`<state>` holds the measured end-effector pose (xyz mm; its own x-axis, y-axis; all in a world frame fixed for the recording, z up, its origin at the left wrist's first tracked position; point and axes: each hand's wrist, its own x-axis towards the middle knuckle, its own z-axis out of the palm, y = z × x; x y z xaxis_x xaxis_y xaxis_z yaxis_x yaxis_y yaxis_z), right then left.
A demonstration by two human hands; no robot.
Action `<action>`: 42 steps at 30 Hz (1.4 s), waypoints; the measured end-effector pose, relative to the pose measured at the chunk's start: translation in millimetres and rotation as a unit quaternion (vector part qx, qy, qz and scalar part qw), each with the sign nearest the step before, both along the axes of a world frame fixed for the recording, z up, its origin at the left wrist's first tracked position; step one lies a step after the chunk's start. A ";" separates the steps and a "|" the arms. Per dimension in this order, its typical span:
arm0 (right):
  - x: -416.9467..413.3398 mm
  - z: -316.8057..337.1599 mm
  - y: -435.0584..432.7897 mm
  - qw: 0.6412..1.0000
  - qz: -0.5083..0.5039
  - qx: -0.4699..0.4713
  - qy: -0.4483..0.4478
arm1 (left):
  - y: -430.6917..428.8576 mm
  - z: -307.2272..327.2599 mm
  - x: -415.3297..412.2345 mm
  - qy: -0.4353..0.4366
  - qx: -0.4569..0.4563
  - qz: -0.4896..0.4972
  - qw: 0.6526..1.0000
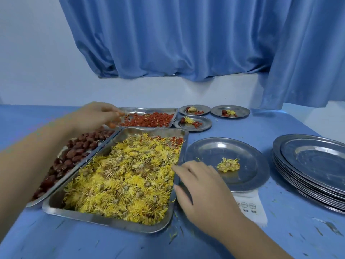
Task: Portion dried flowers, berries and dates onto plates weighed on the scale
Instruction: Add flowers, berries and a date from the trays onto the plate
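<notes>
With our left hand (99,114) we pinch berries (147,119) in its grip over the berry tray (149,110). Our right hand (201,187) rests, grip spread, at the flower tray (104,220) rim beside the plate (242,176).

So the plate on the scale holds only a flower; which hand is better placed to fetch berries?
Left. The left hand is over the berry tray, fingertips pinching at the berries. The right hand lies beside the flower tray, near the plate.
</notes>
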<state>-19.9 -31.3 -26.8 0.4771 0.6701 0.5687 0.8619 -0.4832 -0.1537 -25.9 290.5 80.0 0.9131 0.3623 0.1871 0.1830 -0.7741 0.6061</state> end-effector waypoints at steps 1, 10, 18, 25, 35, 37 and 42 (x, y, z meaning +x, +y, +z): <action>-1.3 -3.0 0.1 1.000 0.004 -0.001 -0.012 | 14.4 0.8 -3.1 0.006 -0.011 0.010 1.000; 4.0 -16.0 6.4 0.998 0.026 0.021 -0.054 | 93.4 -61.9 1.0 0.129 0.128 0.078 0.980; 14.6 -22.1 7.9 0.995 0.041 0.044 -0.083 | 126.8 -95.8 29.5 0.213 0.234 0.089 0.944; 19.7 -25.2 9.3 0.991 0.063 0.065 -0.096 | 133.0 -98.7 44.7 0.224 0.218 0.087 0.946; 19.4 -24.6 9.2 0.989 0.066 0.088 -0.103 | 118.3 -74.1 30.9 0.111 0.209 0.083 0.968; 19.3 -22.5 7.7 0.988 0.069 0.097 -0.102 | 101.5 -63.1 28.3 0.067 0.196 0.073 0.976; 17.3 -18.2 1.5 0.984 0.082 0.140 -0.075 | 29.4 -43.5 32.3 0.023 0.124 -0.020 0.992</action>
<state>-2.6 -29.8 -44.9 0.2730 0.5378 0.7977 0.9477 -0.2929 -0.1268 6.4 319.9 36.5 0.9358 0.2732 0.2230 0.1718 -0.9054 0.3883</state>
